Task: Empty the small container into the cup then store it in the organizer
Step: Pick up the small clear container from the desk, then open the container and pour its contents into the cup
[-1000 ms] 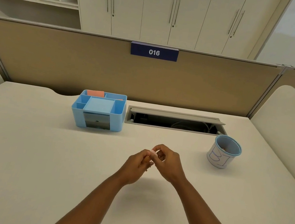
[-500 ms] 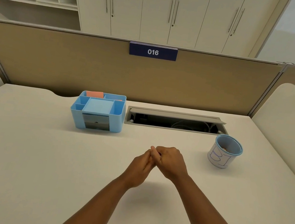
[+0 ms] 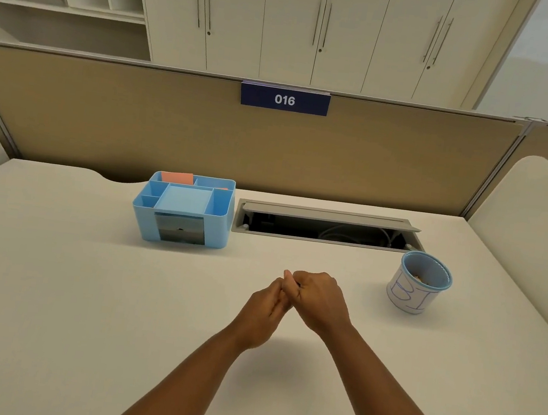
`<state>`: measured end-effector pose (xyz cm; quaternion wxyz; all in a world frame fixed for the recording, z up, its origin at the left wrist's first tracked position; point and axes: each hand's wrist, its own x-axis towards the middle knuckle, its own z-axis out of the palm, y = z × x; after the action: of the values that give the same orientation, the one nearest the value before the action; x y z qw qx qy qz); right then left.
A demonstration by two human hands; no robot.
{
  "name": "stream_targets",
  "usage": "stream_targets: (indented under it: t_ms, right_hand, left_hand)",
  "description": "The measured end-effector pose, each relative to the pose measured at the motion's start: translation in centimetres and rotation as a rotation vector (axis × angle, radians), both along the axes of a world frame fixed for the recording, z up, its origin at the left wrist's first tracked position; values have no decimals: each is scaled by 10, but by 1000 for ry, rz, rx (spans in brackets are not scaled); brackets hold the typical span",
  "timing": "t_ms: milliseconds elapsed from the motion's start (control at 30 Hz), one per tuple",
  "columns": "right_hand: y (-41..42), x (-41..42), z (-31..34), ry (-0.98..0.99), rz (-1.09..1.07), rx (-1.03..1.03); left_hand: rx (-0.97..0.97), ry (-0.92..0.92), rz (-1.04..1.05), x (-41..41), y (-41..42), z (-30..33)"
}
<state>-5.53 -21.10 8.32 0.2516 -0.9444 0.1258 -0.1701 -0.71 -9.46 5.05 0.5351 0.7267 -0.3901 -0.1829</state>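
My left hand and my right hand are pressed together above the middle of the white desk. The right hand is curled into a fist, and the left fingers reach into it. The small container is hidden inside the two hands. A blue-rimmed paper cup with blue letters stands upright to the right of the hands, with something small and orange inside. The light blue organizer sits to the left at the back, with several compartments and a grey drawer front.
An open cable hatch lies in the desk between the organizer and the cup. A tan partition with a "016" sign closes off the back. An orange note pad stands in the organizer's rear slot. Padded side panels flank the desk.
A pale object showed between my fingertips a second ago. My hands have since closed over it and moved slightly forward, so it is hidden now.
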Motion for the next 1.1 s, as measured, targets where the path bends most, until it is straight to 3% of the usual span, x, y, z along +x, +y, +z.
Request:
stream_targets:
  t_ms: [133, 333, 500, 800, 900, 1100]
  right_hand:
    - [4, 3, -1, -3, -44, -3]
    - [-6, 3, 7, -14, -8, 162]
    - [-13, 4, 5, -28, -37, 455]
    - [-26, -17, -27, -54, -9, 1030]
    - [-26, -21, -36, -46, -15, 1044]
    - [-22, -26, -53, -35, -131, 823]
  left_hand:
    - [15, 8, 13, 0, 0, 2]
    - [96, 17, -25, 6, 4, -1]
    - [63, 91, -9, 10, 3, 2]
    - [-93, 198, 227, 19, 8, -3]
    - [-96, 200, 299, 20, 7, -4]
    - [-85, 215, 384, 21, 4, -7]
